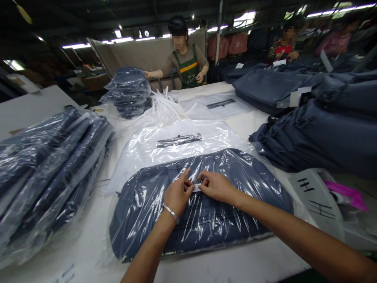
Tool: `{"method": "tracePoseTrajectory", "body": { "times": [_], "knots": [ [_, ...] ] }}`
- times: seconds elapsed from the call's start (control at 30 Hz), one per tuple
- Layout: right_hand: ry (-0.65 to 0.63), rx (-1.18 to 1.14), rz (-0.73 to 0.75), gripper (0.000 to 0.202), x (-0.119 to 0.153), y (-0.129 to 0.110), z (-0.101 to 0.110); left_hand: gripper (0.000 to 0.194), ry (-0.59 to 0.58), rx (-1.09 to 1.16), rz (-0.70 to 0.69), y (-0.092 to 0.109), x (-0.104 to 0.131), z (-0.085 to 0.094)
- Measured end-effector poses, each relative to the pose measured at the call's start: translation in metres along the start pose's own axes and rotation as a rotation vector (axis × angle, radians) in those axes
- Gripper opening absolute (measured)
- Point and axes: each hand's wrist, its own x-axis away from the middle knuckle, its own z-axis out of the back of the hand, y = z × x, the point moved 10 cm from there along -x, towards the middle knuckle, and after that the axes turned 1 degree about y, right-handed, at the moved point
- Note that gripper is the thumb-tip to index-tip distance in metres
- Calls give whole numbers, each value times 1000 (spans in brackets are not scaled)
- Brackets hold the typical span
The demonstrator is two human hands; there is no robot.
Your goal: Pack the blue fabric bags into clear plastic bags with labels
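A dark blue bag (235,220) lies flat in front of me inside a clear plastic bag. Over its middle, a small white label (196,188) is pinched between both my hands. My left hand (178,192) grips the label's left end between thumb and fingertips; a silver bracelet (171,213) circles that wrist. My right hand (216,185) has its fingers closed on the right end. Whether the label is touching the plastic, I cannot tell. Just beyond lies a flat clear plastic bag (141,143) with a black printed strip.
Plastic-wrapped bags (53,157) are piled at left, with another wrapped stack (129,90) farther back. White strips (165,106) lie near it. Unwrapped dark blue bags (330,125) are heaped at right beside a grey plastic bin (318,200). A co-worker (185,65) stands across the table.
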Motion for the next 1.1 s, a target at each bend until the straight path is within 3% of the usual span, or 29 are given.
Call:
{"method": "tracePoseTrajectory", "body": {
  "times": [0.3,0.6,0.67,0.77,0.87,0.93,1.0,1.03,1.1],
  "knots": [
    [-19,163,17,31,1,-8,-2,63,-7,-77,42,-3,-1,-2],
    [-7,329,25,33,5,-9,-5,65,-1,-209,-14,-1,-1,-5],
    [0,331,28,31,8,-10,-3,61,48,-299,-73,4,2,0],
    [15,266,53,28,21,-16,5,45,71,-381,-293,21,14,-6],
    [-15,68,82,21,53,-23,8,45,-79,-434,-458,29,30,-32],
    [-133,-176,21,21,84,-18,-8,56,-171,-448,-464,27,37,-42],
    [-308,-484,-154,38,124,-3,-40,61,-137,-416,-440,23,40,-28],
    [-381,-643,-274,46,145,7,-59,60,-61,-395,-414,19,40,-10],
    [-386,-891,-501,61,183,33,-87,56,176,-357,-294,-4,43,41]
  ]
}}
